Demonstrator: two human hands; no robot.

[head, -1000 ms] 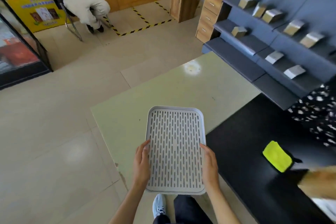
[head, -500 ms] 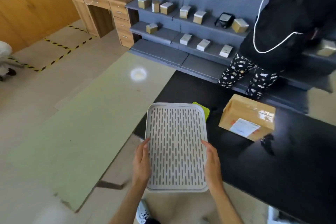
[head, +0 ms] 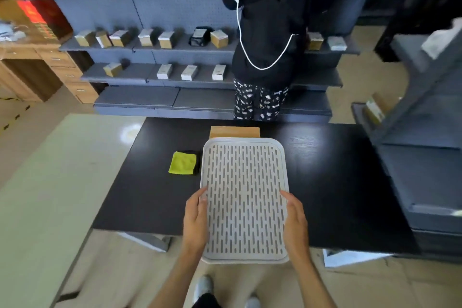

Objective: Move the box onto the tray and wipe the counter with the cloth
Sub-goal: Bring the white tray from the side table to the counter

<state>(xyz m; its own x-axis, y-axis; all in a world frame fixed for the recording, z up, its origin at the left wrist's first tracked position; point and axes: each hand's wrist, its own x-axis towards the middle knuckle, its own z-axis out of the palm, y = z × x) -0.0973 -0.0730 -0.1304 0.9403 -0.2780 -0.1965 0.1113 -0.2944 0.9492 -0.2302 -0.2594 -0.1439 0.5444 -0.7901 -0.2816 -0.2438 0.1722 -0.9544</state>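
**Tray in the air, box half hidden behind it**

I have the tray (head: 243, 197) carried between both hands: my left hand (head: 196, 217) grips its left edge, fingers curled onto the rim, and my right hand (head: 295, 220) grips the right edge the same way. The risk I see is setting it down blind. The tray covers most of the box (head: 234, 132), so its far edge could knock the box toward the back of the black desk (head: 337, 182). It could also land on the yellow cloth (head: 182, 163), which lies just beside the tray's left edge. The box sits on the desk beyond my hands, only its top strip showing. The cloth lies ahead and left of my left hand, untouched.
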